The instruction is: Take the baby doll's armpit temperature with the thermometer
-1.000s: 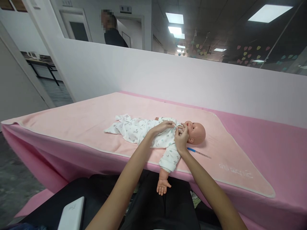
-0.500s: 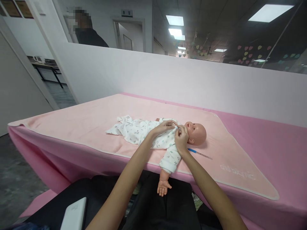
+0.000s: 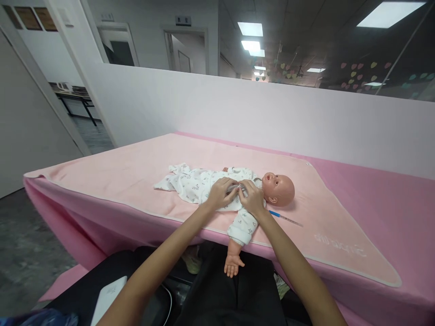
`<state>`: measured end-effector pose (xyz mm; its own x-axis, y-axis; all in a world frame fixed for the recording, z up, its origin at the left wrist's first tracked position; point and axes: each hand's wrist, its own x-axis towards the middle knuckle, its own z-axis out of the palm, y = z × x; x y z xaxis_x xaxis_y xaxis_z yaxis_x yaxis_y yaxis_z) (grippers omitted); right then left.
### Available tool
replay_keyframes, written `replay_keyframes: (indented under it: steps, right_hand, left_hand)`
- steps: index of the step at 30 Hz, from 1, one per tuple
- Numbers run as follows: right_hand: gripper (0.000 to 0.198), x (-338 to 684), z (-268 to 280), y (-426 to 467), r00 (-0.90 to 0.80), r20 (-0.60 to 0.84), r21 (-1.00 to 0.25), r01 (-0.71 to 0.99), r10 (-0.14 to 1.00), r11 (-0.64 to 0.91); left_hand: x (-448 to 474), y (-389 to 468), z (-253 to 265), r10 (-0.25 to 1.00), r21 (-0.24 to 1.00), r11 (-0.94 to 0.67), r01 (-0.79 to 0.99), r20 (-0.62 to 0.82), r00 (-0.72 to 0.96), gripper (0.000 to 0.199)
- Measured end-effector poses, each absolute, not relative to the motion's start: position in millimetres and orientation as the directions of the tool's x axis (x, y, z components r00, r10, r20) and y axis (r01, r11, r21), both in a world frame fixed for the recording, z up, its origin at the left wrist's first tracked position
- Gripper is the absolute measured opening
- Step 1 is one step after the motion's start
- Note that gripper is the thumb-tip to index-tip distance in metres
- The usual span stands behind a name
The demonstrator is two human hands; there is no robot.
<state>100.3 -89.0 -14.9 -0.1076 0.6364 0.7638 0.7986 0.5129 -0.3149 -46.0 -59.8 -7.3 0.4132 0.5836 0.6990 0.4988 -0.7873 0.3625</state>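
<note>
On the pink mat lies a baby doll (image 3: 278,190), face up, its head to the right. It wears a white printed romper (image 3: 190,183). My left hand (image 3: 221,194) pinches the romper's front at the chest, fingers curled. Close beside it, my right hand (image 3: 252,197) pinches the same cloth near the collar. The fingertips of both hands almost meet, and what lies between them is too small to make out. The doll's near arm hangs over the table edge toward my lap. Just right of my right wrist lies a thin stick with a blue end (image 3: 274,213), perhaps a thermometer.
The pale pink mat (image 3: 136,158) covers a table with a darker pink cloth (image 3: 384,199). A low white wall (image 3: 272,113) with glass above runs behind it. On my left, a white flat object (image 3: 108,299) rests on a black surface.
Both hands have moved down the romper's front, from the collar toward the mid-chest. The person behind the glass has gone from view. The doll lies as before.
</note>
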Motion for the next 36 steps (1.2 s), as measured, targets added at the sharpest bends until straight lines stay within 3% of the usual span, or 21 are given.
replay_keyframes:
  steps: [5, 16, 29, 36]
  right_hand:
    - [0.017, 100, -16, -91, -0.082, 0.775, -0.302, 0.823, 0.627, 0.481]
    - [0.009, 99, -23, -86, -0.006, 0.853, -0.31, 0.798, 0.522, 0.517]
    - [0.008, 102, -30, -79, 0.04, 0.848, -0.334, 0.814, 0.529, 0.474]
    - [0.012, 101, -28, -81, 0.022, 0.847, -0.322, 0.816, 0.531, 0.48]
  left_hand:
    - [-46, -65, -13, 0.489, 0.185, -0.798, 0.574, 0.756, 0.435, 0.015]
    - [-36, -74, -11, 0.395, 0.059, -0.793, 0.606, 0.808, 0.438, 0.017]
    - [-30, -68, -17, 0.533, 0.097, -0.707, 0.7, 0.723, 0.439, 0.021]
    - [-32, -64, -15, 0.54, 0.119, -0.728, 0.675, 0.707, 0.457, 0.017]
